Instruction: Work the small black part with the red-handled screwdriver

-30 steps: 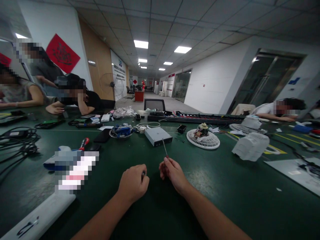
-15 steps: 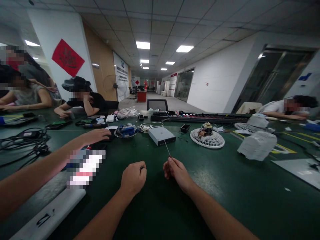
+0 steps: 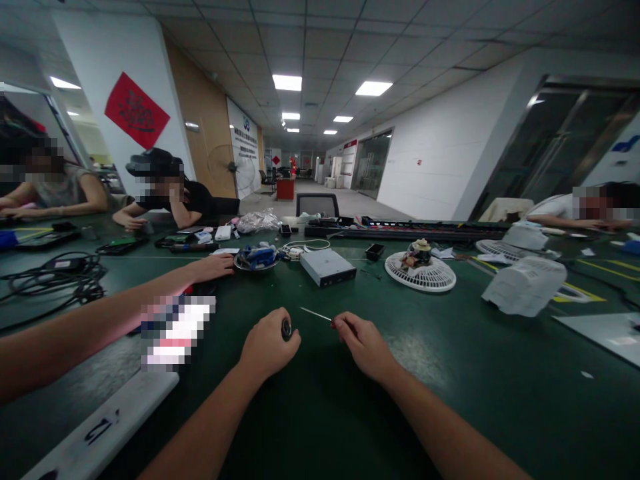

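My left hand (image 3: pixel 267 345) is closed in a fist around a small dark round part (image 3: pixel 286 329) that shows at the thumb side. My right hand (image 3: pixel 364 343) pinches the red end of a thin metal rod (image 3: pixel 315 313), which lies nearly level and points left toward the dark part. Both hands hover just above the green table (image 3: pixel 450 373), close together. Another person's arm (image 3: pixel 100 317) reaches in from the left, its hand (image 3: pixel 214 267) resting near a dish of small parts (image 3: pixel 256 258).
A grey flat box (image 3: pixel 327 266), a white fan grille with a motor (image 3: pixel 420 270) and a white fan housing (image 3: pixel 524 285) lie beyond my hands. Cables (image 3: pixel 55 277) lie at the left, a white panel (image 3: pixel 100 433) at the near left. Several people sit around the table.
The rod has swung from upright down to nearly level, pointing left. My left hand turned so the dark part faces it. The other person's arm came in from the left and stays.
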